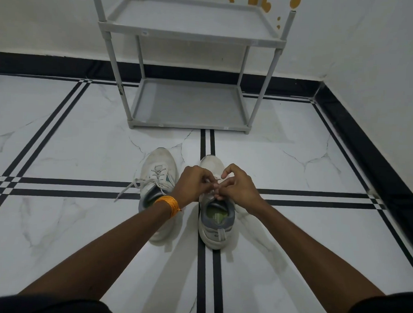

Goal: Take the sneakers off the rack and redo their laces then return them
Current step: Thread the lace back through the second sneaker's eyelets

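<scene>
Head view of a tiled floor (pixel 69 144), read left to right, with places given relative to the rack (pixel 191 59). The rack, grey and two-shelved, stands against the wall with nothing on either shelf. Both sneakers sit on the floor in front of it, toes toward it, close side by side.

Left sneaker (pixel 158 175): in front of the rack, slightly left of its centre. Its lace (pixel 127 188) is threaded through the eyelets, but the ends lie loose and one trails out to the left across the floor; no bow is visible, so this shoe appears to need tying.

Left hand (pixel 194 184): wrist ringed by an orange thread band (pixel 168 203), fingers curled and pressed together, pinching lace at the right sneaker's throat.

Right sneaker (pixel 215 219): in front of the rack, right of its centre, heel toward the camera, opening visible.

Right hand (pixel 237 185): meets the left hand over the same lace, fingertips pinching it, index finger arched upward.

Progress, as judged: removal from the rack is done; lacing of the right sneaker is under way, probably at the knot; finishing the left sneaker and returning both to a shelf remain.
</scene>
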### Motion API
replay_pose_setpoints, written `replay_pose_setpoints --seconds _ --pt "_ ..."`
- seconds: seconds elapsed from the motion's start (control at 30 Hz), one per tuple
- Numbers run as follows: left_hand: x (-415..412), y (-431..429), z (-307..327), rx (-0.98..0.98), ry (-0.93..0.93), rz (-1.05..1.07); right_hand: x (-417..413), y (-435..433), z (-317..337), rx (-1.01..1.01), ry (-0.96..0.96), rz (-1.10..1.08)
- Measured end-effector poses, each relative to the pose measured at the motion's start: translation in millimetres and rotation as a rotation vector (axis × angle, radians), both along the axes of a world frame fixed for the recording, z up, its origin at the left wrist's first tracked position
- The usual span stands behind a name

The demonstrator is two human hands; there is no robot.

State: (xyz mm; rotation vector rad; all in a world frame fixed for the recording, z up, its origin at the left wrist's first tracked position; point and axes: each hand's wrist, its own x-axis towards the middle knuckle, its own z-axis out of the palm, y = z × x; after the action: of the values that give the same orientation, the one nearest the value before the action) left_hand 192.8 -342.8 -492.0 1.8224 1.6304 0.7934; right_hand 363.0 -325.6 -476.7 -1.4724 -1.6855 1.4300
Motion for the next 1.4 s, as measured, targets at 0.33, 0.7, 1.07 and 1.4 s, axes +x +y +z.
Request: replay_pose_setpoints --seconds 0.33,0.7,1.07,1.4 --pt "18.2 -3.4 7.0 -0.091 0.374 -0.095 0.7 -2.7 -5.4 0.077 -0.038 -0.084" --pt "7.3 4.0 17.0 -0.835 -0.478 0.159 12.3 5.6 -12.3 0.020 0.150 0.008" --pt "4.0 -1.3 20.0 -0.914 -0.806 0.195 14.5 6.1 -7.0 0.099 0.078 0.130" --pt "0.9 1.2 25.1 -0.780 -0.818 0.225 24.9 17.4 -7.5 0.410 -0.176 0.203"
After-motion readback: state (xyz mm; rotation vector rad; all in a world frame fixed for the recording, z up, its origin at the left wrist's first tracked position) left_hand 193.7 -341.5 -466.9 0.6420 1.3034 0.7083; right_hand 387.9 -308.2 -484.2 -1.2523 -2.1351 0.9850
